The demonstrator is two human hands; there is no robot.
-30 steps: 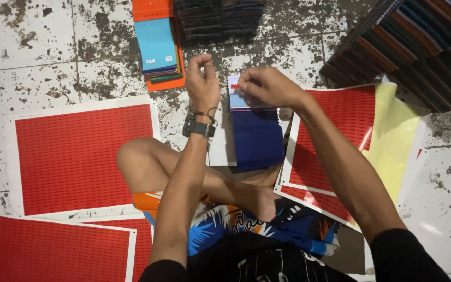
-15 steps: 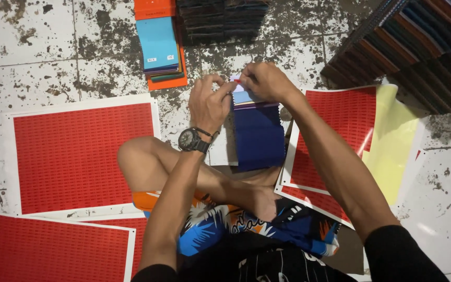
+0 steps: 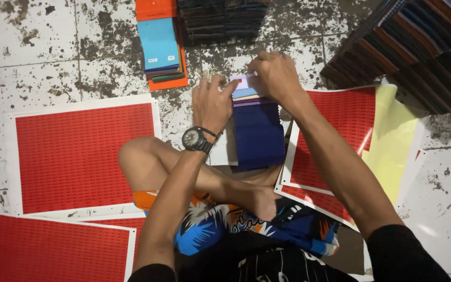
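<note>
Stained white floor tiles (image 3: 48,57) carry everything; the person sits cross-legged on them with the work laid in front of the knees. Both hands meet at the far end of a fanned booklet of colour swatches (image 3: 259,136), mostly dark blue, with paler strips showing at its top. The left hand (image 3: 212,104), a wristwatch (image 3: 194,140) on its wrist, is curled with its fingertips on the booklet's top left corner. The right hand (image 3: 275,75) is pinched shut on a small white label (image 3: 244,81) at that same top edge.

Judging by this, the label is being fixed to the booklet and is not yet pressed flat. A stack of booklets (image 3: 160,47) with a light blue one on top lies beyond and left of the dark blue booklet, seemingly already dealt with. Red sticker sheets (image 3: 79,156) lie left of the booklet, and more (image 3: 340,120) lie right of it, with most of their stickers unused.

The dark blue booklet lies flat, its long axis running straight away from the person, labelled end farthest off.
</note>
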